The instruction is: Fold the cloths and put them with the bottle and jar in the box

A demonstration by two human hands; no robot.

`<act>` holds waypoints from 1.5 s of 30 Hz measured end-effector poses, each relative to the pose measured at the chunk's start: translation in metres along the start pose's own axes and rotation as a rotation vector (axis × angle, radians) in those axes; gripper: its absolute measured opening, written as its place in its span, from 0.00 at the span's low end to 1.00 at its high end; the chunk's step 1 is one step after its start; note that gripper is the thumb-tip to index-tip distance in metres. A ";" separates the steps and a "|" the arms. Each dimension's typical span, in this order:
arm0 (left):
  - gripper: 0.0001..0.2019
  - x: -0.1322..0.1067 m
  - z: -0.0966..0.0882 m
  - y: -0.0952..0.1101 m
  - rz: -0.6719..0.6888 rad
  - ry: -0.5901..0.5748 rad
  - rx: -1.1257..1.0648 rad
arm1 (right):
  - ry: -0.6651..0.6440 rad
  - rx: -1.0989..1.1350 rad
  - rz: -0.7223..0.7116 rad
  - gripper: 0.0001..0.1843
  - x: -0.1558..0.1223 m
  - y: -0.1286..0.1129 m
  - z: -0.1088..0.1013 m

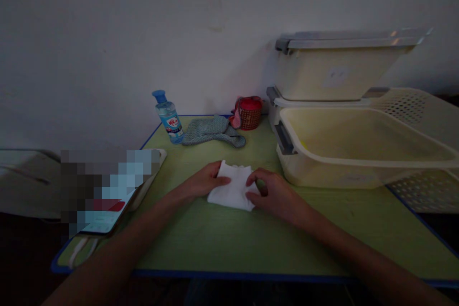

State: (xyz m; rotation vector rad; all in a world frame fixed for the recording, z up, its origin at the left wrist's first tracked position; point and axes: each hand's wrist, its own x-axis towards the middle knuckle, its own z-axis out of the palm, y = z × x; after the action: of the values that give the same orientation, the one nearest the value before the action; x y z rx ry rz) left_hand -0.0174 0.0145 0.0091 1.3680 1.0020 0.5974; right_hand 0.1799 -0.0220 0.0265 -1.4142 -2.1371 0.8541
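A small piece of folded white cloth (234, 184) is between my two hands, over the middle of the green table. At its left edge my left hand (210, 179) grips it, thumb on top and the other fingers behind or underneath. My right hand (274, 193) is at the cloth's right side, its thumb and fingers curled around that edge. Whether the cloth is a garment or a plain rag, I cannot tell. Beyond the hands lies a crumpled grey-blue cloth (211, 130).
A cream bin (333, 174) stands at the right, with a lidded box (330, 74) behind it and a perforated basket (423, 110) beside it. A blue bottle (170, 122) and a red woven container (251, 114) stand at the back. A propped phone (107, 220) is at the left of the table (222, 248).
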 end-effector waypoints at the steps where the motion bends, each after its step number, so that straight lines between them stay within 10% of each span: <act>1: 0.16 0.001 0.000 -0.001 0.012 0.017 0.009 | 0.010 -0.007 0.005 0.07 0.000 0.000 0.000; 10: 0.25 -0.003 -0.003 0.013 -0.025 -0.079 -0.055 | 0.053 -0.020 0.028 0.10 0.001 0.001 0.001; 20: 0.26 0.001 0.007 0.005 -0.066 0.217 0.073 | 0.059 0.001 0.088 0.10 0.006 0.003 0.000; 32: 0.16 -0.004 0.023 -0.003 0.401 0.565 0.929 | 0.041 -0.362 -0.011 0.14 0.003 -0.002 0.000; 38: 0.12 -0.005 0.034 -0.004 0.667 0.424 1.057 | 0.079 -0.453 -0.016 0.12 0.001 -0.003 -0.003; 45: 0.22 0.000 0.040 -0.012 0.521 0.191 1.313 | 0.152 -0.479 -0.097 0.12 0.000 0.001 -0.003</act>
State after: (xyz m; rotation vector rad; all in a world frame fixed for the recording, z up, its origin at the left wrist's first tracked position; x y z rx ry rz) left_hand 0.0147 -0.0080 -0.0061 2.8278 1.2437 0.4201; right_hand 0.1827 -0.0204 0.0284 -1.5176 -2.3617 0.1901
